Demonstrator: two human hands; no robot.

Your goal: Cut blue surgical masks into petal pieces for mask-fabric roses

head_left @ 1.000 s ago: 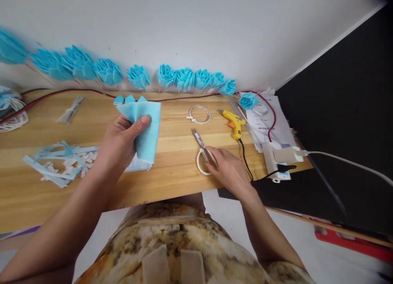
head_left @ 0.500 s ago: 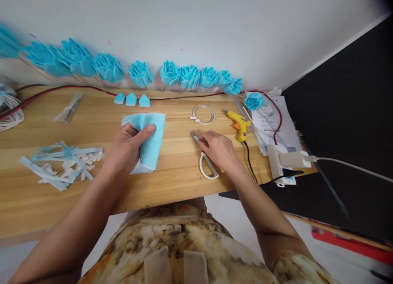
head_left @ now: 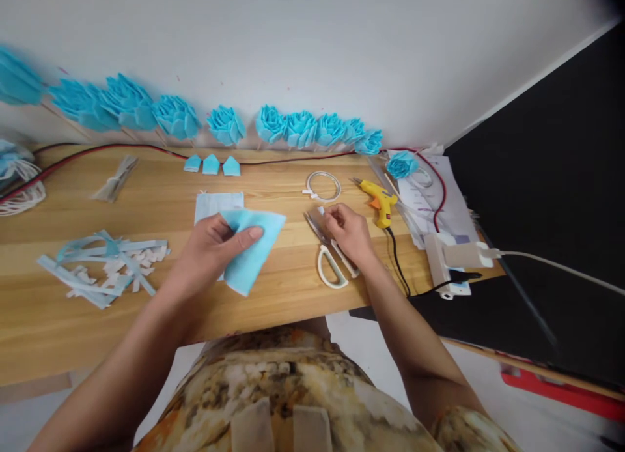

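My left hand (head_left: 219, 250) is closed on a folded light-blue cloth piece (head_left: 256, 240), thumb on top, and holds it above the table. Partly under it lies a paler blue cloth sheet (head_left: 215, 203). My right hand (head_left: 347, 230) has its fingers pinched together, just above a pair of white-handled scissors (head_left: 332, 268) lying on the table with slightly parted blades. A small whitish bit (head_left: 321, 211) shows at the right fingertips; I cannot make out what they hold. Beyond the hands lie a roll of tape (head_left: 323, 186) and several small blue pointed pieces (head_left: 211, 165).
Blue fabric flowers (head_left: 301, 128) on sticks lean along the wall. At the right are a yellow glue gun (head_left: 381, 201), papers (head_left: 452, 204) and a power strip (head_left: 441, 263) with cables. Blue and white scraps (head_left: 105, 266) and a tied bundle of sticks (head_left: 116, 178) lie left.
My left hand has moved right and nearer with the folded cloth, uncovering more of the sheet beneath. My right hand has shifted slightly right, and more of the scissors shows.
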